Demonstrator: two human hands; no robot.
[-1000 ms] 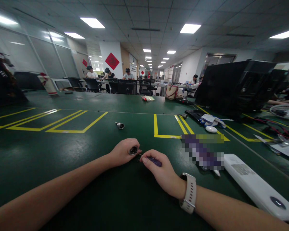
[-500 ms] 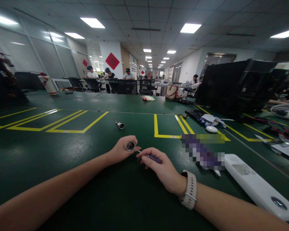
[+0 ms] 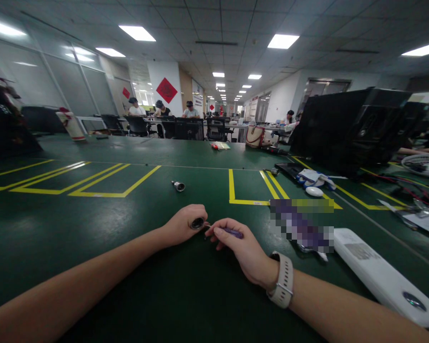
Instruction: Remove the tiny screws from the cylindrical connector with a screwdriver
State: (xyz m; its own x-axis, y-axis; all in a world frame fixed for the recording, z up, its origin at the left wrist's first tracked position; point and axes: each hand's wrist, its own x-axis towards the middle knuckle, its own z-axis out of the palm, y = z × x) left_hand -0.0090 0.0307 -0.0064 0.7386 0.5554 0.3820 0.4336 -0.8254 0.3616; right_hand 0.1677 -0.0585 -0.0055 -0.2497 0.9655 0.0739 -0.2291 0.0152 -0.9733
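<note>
My left hand is closed around a metal tube with a dark, round open end facing me. A small screwdriver with a purple handle sits in the pinched fingers of my right hand. Its thin shaft points left and reaches the right side of the tube's rim; the tip is too small to make out. Beyond my left hand, a silver ribbed metal piece lies on its side on the green table.
At right lie a white oblong device, a blurred-out purple item, a white oval object and a glove. A black case stands behind them. Yellow tape marks the table. Several people sit further back.
The tube has turned slightly and moved a little right. The screwdriver's shaft, earlier reaching into its opening, now shows only a short length beside the rim. My right hand has shifted slightly right.
</note>
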